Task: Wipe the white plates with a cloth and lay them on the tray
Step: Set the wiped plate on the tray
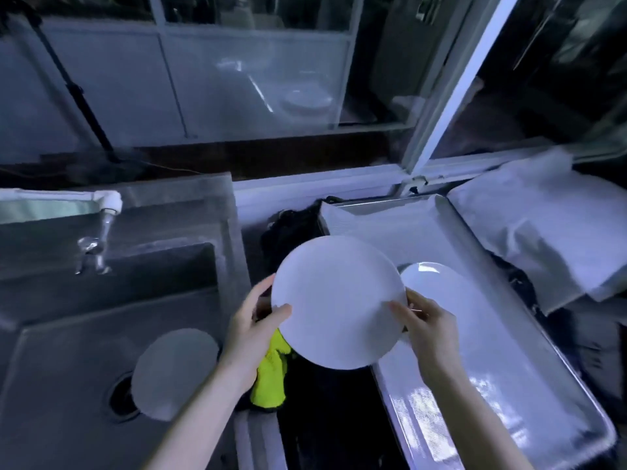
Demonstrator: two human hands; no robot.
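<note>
A white plate [336, 300] is held up in the air between both hands, over the gap between sink and tray. My left hand [252, 320] grips its left rim with the thumb on the face, and a yellow-green cloth [269, 378] hangs under that hand. My right hand [425, 323] pinches the right rim. A second white plate [437, 286] lies on the metal tray [509, 385] just behind my right hand. A third plate [174, 371] leans in the steel sink [68, 351] at the left.
A tap [98, 239] juts over the sink's back. Crumpled white cloths [549, 232] lie beyond the tray's right edge. Dark fabric [291, 232] sits behind the held plate. A window frame [451, 86] rises at the back.
</note>
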